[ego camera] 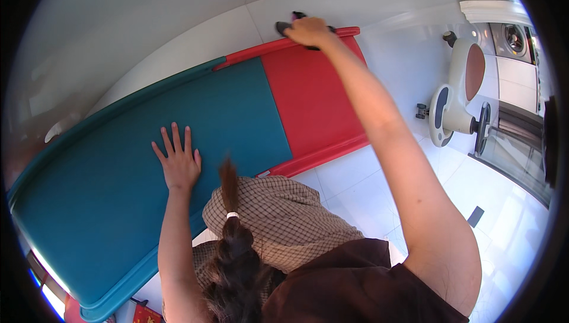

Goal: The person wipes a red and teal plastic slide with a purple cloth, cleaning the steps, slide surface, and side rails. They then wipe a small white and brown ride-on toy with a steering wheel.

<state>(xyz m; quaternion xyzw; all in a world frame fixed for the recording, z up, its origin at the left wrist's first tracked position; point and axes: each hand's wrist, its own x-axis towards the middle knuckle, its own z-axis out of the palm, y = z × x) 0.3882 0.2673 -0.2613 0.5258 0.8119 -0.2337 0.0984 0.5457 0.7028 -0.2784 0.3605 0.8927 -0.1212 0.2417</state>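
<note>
A long teal plastic panel (133, 145) joins a red section (311, 96), both with raised edges; it looks like a children's slide. My left hand (181, 163) lies palm down on the teal surface with its fingers spread. At the far edge of the red section, my right hand (306, 31) is closed around a dark object with a purple part (284, 27). That object is partly hidden by the hand and blurred, so its kind cannot be told.
A pale ride-on toy car (458, 87) with a black steering wheel stands by the right wall. A dark flat piece (475, 216) lies on the tiled floor. Behind the panel runs a pale wall. A red item (146, 315) shows at the bottom left.
</note>
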